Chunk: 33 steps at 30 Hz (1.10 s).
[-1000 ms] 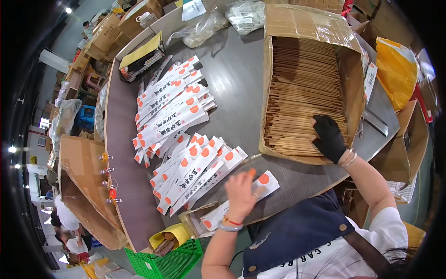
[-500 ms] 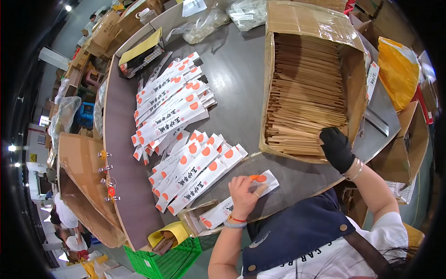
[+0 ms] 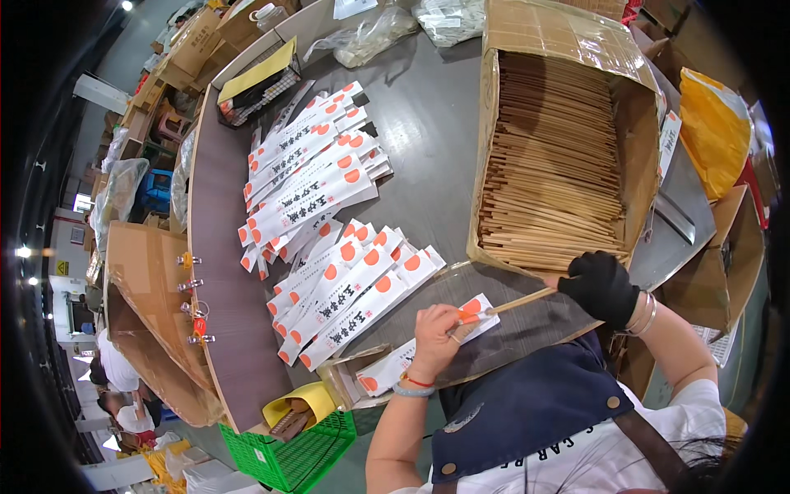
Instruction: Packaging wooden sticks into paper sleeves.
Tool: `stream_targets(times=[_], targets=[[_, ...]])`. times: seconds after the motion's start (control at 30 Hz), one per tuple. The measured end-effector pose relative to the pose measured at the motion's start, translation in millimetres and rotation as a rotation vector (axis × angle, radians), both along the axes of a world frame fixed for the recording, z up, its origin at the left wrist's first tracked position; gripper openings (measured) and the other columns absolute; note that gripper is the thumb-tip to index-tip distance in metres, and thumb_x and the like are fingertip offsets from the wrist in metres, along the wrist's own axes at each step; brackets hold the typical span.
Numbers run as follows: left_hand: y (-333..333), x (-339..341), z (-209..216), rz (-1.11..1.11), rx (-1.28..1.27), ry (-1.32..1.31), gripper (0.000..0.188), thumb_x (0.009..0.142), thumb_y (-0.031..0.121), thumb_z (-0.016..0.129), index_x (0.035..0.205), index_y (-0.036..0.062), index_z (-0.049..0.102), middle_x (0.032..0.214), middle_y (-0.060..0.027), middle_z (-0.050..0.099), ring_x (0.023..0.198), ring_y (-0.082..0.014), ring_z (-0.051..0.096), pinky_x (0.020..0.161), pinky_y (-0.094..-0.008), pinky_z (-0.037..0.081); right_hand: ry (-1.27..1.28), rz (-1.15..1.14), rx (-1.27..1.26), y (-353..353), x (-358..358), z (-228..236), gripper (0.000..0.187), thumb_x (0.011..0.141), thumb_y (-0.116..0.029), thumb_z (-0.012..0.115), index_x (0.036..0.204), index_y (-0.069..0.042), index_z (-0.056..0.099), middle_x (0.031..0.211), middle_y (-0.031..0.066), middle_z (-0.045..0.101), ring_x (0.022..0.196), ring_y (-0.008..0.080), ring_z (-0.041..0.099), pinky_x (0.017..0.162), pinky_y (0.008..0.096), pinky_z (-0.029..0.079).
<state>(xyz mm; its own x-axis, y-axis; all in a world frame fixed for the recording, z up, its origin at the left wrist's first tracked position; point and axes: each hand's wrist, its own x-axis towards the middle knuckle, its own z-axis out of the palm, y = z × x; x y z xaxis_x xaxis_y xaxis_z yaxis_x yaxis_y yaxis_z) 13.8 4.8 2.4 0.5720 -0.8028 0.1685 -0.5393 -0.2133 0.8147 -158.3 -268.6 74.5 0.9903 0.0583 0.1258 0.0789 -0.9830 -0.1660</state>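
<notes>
My left hand [image 3: 436, 339], with an orange finger cover on one fingertip, is closed on a white paper chopstick sleeve [image 3: 382, 372] with red dots and dark print. The sleeve lies near the table's front edge. In a black glove, my right hand [image 3: 601, 290] grips a pair of wooden chopsticks [image 3: 523, 301]. Their far tips are at the sleeve's right end, by my left fingertips; whether they are inside, I cannot tell. Behind the right hand stands a cardboard box [image 3: 568, 34] packed with wooden chopsticks [image 3: 551, 165].
Two overlapping heaps of printed sleeves [image 3: 309, 189] lie left of the box. A black basket [image 3: 259, 92] and plastic bags [image 3: 362, 45] stand farther back. At the near left are a small cardboard holder [image 3: 350, 383], a yellow container [image 3: 300, 407] and a green crate [image 3: 288, 461].
My right hand has drawn chopsticks out of the box and brought them toward the near left, to the sleeve's end. The left hand keeps its hold on the sleeve. The view has shifted slightly.
</notes>
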Motion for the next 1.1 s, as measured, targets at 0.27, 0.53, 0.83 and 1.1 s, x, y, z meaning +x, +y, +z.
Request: stream_targets(times=[0.27,0.53,0.83,1.1], targets=[[-32.4,-3.3,41.1,-0.025,0.001,-0.530,0.012,0.078,0.017,0.073,0.089,0.0146,0.069,0.084,-0.0006,0.065,0.073,-0.0187,0.061,0.065,-0.0337,0.042,-0.033,-0.294,0.507,27.5,21.5,-4.8,0.049,0.085,-0.021,0.065,0.133,-0.010,0.056,0.104,0.0173,0.063,0.093,0.0360,0.063,0.081,0.0437,0.052],[-9.6,1.3,18.2,0.119,0.208,-0.323,0.030,0.075,0.020,0.077,0.103,0.0092,0.070,0.095,-0.0082,0.063,0.091,-0.0278,0.056,0.083,-0.0420,0.044,-0.174,-0.315,0.184,-22.8,11.6,-49.2,0.028,0.080,-0.013,0.067,0.106,-0.004,0.062,0.101,0.0139,0.061,0.095,0.0342,0.059,0.083,0.0437,0.049],[-0.6,-12.9,-12.6,0.202,0.044,-0.408,0.030,0.072,0.020,0.081,0.096,0.0073,0.070,0.091,-0.0046,0.062,0.086,-0.0252,0.056,0.080,-0.0405,0.042,-0.105,-0.361,0.076,-20.2,17.8,-46.4,0.012,0.077,-0.006,0.065,0.087,-0.006,0.058,0.086,0.0113,0.060,0.085,0.0319,0.059,0.074,0.0430,0.049],[10.2,-6.7,-12.1,0.082,0.021,-0.108,0.017,0.073,0.021,0.080,0.083,0.0127,0.070,0.082,0.0008,0.062,0.081,-0.0208,0.056,0.075,-0.0339,0.036,0.120,-0.094,0.151,2.5,7.7,2.1,0.018,0.077,-0.019,0.071,0.092,-0.016,0.063,0.079,0.0070,0.059,0.076,0.0287,0.062,0.063,0.0422,0.050]])
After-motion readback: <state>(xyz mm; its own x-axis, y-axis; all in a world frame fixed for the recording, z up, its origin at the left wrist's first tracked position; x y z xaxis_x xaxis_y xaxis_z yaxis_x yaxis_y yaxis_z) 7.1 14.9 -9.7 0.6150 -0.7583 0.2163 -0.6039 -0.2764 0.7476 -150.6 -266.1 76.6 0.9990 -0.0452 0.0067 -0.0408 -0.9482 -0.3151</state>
